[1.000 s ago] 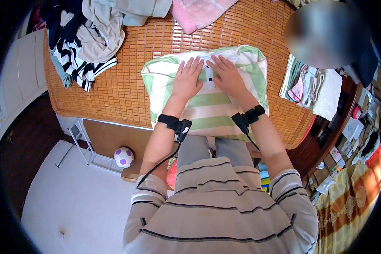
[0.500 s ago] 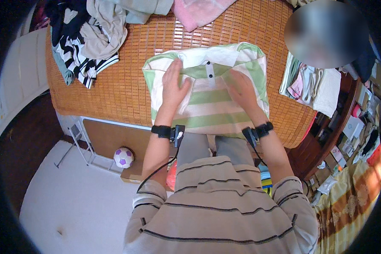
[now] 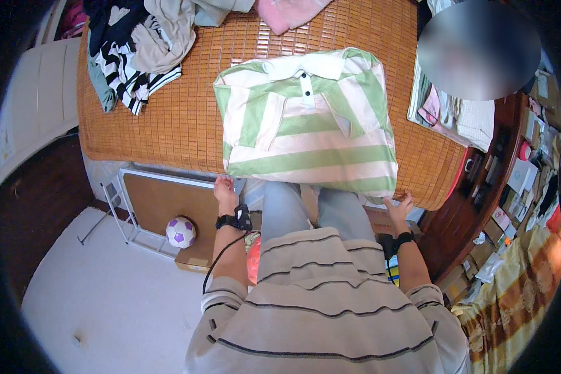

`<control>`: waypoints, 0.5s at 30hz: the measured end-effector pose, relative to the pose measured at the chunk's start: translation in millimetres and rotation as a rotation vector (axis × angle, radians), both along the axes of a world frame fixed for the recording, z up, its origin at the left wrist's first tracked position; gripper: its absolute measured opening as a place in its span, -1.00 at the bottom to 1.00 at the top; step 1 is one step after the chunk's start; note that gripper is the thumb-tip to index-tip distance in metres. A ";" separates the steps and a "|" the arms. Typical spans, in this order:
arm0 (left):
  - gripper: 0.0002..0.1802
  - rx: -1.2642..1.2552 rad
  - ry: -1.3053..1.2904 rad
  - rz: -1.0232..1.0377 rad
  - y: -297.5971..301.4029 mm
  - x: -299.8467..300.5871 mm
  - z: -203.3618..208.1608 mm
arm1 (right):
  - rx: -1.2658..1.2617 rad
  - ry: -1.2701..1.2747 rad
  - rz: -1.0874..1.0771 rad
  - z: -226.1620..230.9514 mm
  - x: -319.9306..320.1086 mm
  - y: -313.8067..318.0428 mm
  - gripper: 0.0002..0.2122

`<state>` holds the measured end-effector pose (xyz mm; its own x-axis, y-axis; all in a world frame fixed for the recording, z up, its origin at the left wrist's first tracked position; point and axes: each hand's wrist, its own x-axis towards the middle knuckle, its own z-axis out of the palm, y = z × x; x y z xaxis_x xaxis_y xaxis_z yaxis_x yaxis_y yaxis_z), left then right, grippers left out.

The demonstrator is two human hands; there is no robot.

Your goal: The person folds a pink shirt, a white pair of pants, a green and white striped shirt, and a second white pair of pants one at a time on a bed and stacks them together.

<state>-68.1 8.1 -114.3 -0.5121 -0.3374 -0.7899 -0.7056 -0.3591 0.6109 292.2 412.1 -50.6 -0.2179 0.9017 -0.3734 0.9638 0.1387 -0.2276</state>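
Observation:
A green-and-white striped polo shirt [image 3: 305, 143] lies folded in front of me, its white collar and dark buttons at the far side. Both sleeves are turned in over the body. At its near left corner my left hand [image 3: 225, 188] is closed, the curled fingers at the hem. My right hand [image 3: 400, 206] is by the near right corner, thumb beside the hem and fingers apart. Dark straps with small devices and cables are on both wrists.
The shirt rests on a brown bamboo mat [image 3: 162, 134]. Rumpled clothes [image 3: 162, 43] lie far left, a pink cloth [image 3: 287, 14] at the back, folded clothes [image 3: 474, 121] at right. A white-and-purple ball [image 3: 181, 232] sits below left, near a white metal frame [image 3: 121, 215].
Both hands have left the shirt's upper part and come down toward me, to its two near corners. The sleeves now show uncovered on the shirt. The view has shifted slightly.

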 end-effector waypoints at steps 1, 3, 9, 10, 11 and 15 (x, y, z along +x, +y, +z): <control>-0.78 0.128 -0.073 0.011 -13.6 9.4 -14.3 | -0.015 0.011 0.025 1.2 1.6 -1.7 -0.35; -0.76 0.149 -0.072 -0.318 -52.8 22.2 -68.4 | -0.014 0.027 0.048 -3.3 -8.2 0.5 -0.39; -0.78 -0.081 -0.279 -0.596 -7.1 11.3 -59.8 | -0.103 -0.036 -0.147 -24.3 -6.1 -6.3 -0.56; -0.75 -0.242 -0.191 -0.976 -6.3 9.3 -55.9 | -0.221 0.109 -0.329 -32.3 1.3 -9.3 -0.55; -0.70 -0.405 -0.091 -1.351 -5.1 8.4 -52.1 | -0.340 0.256 -0.509 -40.9 7.5 -12.5 -0.54; -0.63 -0.338 -0.138 -1.427 -6.5 13.3 -35.2 | -0.534 0.281 -0.817 -51.7 9.5 -29.8 -0.60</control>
